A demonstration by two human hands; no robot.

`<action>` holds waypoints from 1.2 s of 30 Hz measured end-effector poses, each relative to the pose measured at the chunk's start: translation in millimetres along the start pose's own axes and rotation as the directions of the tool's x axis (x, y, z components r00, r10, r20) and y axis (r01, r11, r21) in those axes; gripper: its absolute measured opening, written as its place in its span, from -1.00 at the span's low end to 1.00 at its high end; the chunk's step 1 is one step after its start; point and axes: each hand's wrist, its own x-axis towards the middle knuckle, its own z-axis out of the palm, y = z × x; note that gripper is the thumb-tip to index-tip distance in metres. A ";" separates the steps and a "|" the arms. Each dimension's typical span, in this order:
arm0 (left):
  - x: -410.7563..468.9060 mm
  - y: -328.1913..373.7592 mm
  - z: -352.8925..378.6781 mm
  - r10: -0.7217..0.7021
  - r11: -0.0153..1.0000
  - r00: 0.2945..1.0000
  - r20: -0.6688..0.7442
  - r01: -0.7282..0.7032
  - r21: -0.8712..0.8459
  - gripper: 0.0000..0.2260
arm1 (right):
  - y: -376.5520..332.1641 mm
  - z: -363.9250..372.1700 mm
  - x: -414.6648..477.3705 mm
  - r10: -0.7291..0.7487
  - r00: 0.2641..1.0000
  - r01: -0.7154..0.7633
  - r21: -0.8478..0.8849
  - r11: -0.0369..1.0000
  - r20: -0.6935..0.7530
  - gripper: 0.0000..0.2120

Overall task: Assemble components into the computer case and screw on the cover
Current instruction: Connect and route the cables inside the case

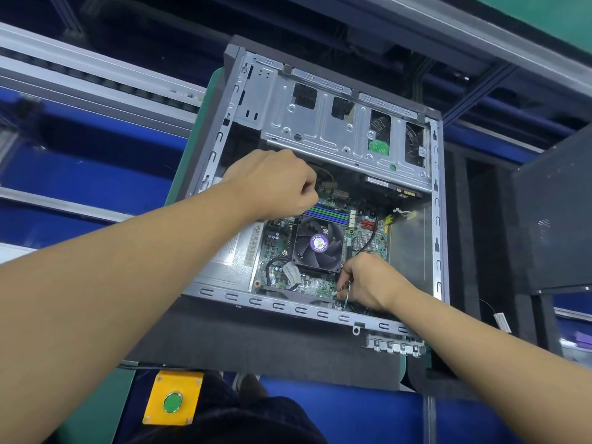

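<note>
An open computer case (437,219) lies on its side on a dark foam pad, its motherboard (282,238) and black CPU fan (317,245) exposed. My left hand (275,184) reaches in near the blue memory slots (326,214), fingers curled; what they grip is hidden, though a cable bundle (325,177) runs from under it. My right hand (368,283) sits at the board's lower right corner and pinches thin coloured wires (346,294). A silver drive cage (336,133) spans the case's far half.
The black side cover (557,219) stands upright at the right. A yellow box with a green button (173,402) sits at the near edge. Conveyor rails (96,81) run at the left. A loose white cable tie (503,322) lies at the right.
</note>
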 end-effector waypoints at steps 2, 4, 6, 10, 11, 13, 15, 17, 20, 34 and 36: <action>0.3 0.2 -0.9 -0.001 1.000 1.000 0.004 0.001 0.003 -0.79 | -0.4 -1.2 -0.1 0.002 1.000 -0.002 -0.002 1.000 0.005 -0.95; 0.8 0.4 -1.2 -0.006 1.000 1.000 0.012 0.006 0.001 -0.79 | -1.7 -2.5 -0.4 -0.008 1.000 0.008 0.003 1.000 0.024 -0.94; 1.0 0.4 -1.0 -0.010 1.000 1.000 0.014 0.010 -0.005 -0.79 | -3.5 -3.4 -0.4 -0.020 0.999 0.020 -0.010 1.000 0.039 -0.93; 0.9 0.4 -0.5 -0.006 1.000 1.000 0.008 0.006 0.006 -0.79 | -2.8 -2.1 0.9 -0.018 0.999 0.019 -0.020 1.000 0.034 -0.93; 0.8 0.4 -0.4 -0.006 1.000 1.000 0.006 0.006 0.009 -0.79 | -1.9 -1.5 1.2 -0.022 0.999 0.022 -0.017 1.000 0.033 -0.93; 0.8 0.2 0.0 -0.010 1.000 1.000 0.004 0.010 0.009 -0.79 | -1.2 0.0 2.6 -0.026 0.999 0.027 -0.016 1.000 0.028 -0.93; 0.7 -0.2 0.2 -0.011 1.000 1.000 0.004 0.011 0.011 -0.79 | -3.2 0.6 4.6 -0.012 0.999 0.013 -0.038 0.999 0.030 -0.93; 0.9 -0.2 -0.1 -0.010 1.000 1.000 0.007 0.010 0.010 -0.79 | -4.4 1.7 7.3 0.008 0.999 -0.006 -0.053 0.999 0.039 -0.85; 1.1 0.1 0.3 -0.008 1.000 1.000 0.003 0.008 0.013 -0.78 | -4.1 3.4 9.0 0.032 0.998 -0.028 -0.069 0.997 0.046 -0.75; 0.5 0.8 -1.3 -0.041 0.999 0.999 0.016 0.041 -0.002 -0.79 | -2.1 -2.7 5.8 0.004 0.998 -0.001 -0.055 0.998 0.061 -0.85; 0.9 1.1 -1.2 -0.050 0.999 0.998 0.023 0.050 0.001 -0.79 | -4.5 -2.7 6.5 0.015 0.998 -0.010 -0.091 0.996 0.055 -0.87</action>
